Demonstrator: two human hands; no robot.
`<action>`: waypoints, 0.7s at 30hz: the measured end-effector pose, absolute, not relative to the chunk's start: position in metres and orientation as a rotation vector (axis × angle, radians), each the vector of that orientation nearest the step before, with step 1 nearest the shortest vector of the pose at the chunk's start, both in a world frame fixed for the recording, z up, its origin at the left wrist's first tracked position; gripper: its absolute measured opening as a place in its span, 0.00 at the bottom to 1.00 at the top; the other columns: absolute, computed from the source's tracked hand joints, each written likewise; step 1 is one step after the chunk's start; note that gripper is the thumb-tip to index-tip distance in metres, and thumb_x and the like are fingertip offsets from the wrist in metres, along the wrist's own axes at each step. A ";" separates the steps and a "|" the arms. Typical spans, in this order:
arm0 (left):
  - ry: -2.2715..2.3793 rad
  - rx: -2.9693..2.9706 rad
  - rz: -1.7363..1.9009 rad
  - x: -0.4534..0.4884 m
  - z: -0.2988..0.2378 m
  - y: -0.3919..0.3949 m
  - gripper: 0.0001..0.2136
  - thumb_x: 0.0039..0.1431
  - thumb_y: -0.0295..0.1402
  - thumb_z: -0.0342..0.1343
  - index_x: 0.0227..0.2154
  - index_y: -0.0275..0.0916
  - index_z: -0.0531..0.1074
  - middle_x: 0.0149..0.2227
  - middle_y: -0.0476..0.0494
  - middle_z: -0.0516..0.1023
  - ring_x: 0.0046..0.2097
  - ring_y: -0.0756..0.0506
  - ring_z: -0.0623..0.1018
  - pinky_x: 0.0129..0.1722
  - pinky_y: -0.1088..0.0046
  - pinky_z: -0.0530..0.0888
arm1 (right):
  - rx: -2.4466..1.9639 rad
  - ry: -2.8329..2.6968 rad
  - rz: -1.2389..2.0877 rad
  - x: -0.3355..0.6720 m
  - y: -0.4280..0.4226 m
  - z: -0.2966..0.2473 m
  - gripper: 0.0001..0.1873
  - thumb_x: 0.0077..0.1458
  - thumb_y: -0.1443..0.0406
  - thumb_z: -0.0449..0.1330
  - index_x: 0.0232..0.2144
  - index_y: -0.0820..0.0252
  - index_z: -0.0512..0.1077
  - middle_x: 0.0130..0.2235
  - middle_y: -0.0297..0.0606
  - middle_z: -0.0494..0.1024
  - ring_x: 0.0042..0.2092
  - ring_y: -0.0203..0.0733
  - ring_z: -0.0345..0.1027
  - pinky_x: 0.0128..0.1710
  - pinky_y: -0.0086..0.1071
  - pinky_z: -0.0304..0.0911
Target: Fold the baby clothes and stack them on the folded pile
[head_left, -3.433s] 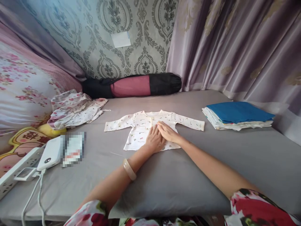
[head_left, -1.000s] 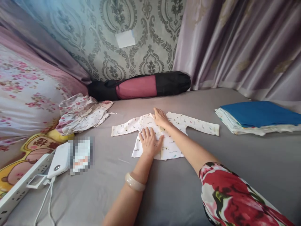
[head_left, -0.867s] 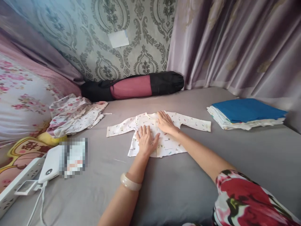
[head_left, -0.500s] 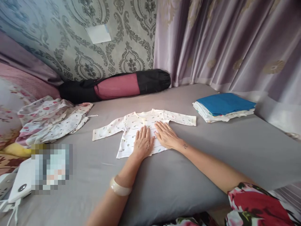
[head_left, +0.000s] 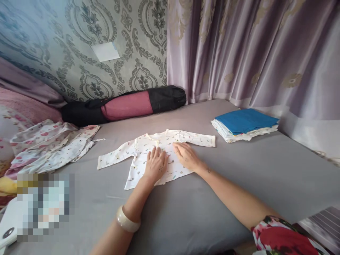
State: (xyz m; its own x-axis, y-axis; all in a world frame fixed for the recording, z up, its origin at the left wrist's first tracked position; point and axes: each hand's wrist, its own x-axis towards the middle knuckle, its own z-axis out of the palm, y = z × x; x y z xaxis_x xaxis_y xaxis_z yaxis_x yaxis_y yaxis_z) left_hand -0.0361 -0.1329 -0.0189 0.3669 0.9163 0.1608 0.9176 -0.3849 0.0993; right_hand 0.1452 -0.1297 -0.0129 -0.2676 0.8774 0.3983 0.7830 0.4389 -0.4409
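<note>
A small white long-sleeved shirt (head_left: 174,170) with a scattered print lies spread on the grey sheet, its neckline away from me and both sleeves stretched outward. My left hand (head_left: 156,164) rests palm down on the front of the shirt near the middle, fingers extended and slightly bent. On the right side of the shirt's body lies my right hand (head_left: 187,157), palm down, its fingers extended close together and a little curved. Neither hand grasps the fabric. A pale bangle (head_left: 127,219) circles my left wrist.
A folded stack with a blue cloth (head_left: 245,120) on top sits at the right. Rumpled printed clothes (head_left: 53,145) lie at the left, near a blurred patch and a white device (head_left: 12,223). A black and pink rolled bag (head_left: 127,104) lies along the wall.
The view has tilted up and shifted slightly right. My right hand's fingers, spread flat before, are now closer together and more curved. My left fingers bend a little more. The shirt stays spread.
</note>
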 end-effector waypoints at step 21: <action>-1.296 -3.038 -0.848 0.015 -0.039 -0.036 0.15 0.62 0.26 0.42 0.46 0.36 0.70 0.50 0.36 0.75 0.53 0.43 0.74 0.56 0.62 0.71 | -2.350 -1.493 0.083 0.238 -0.100 -0.017 0.20 0.59 0.65 0.51 0.52 0.62 0.70 0.56 0.49 0.70 0.58 0.54 0.59 0.54 0.46 0.54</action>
State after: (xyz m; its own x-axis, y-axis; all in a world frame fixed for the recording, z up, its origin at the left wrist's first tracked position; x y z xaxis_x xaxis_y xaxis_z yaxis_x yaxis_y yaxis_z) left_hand 0.0152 -0.0362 -0.0389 0.5948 0.7308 0.3348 0.5991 -0.6807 0.4216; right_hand 0.2385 -0.0999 -0.0173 0.4418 0.8864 0.1379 0.8656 -0.3808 -0.3250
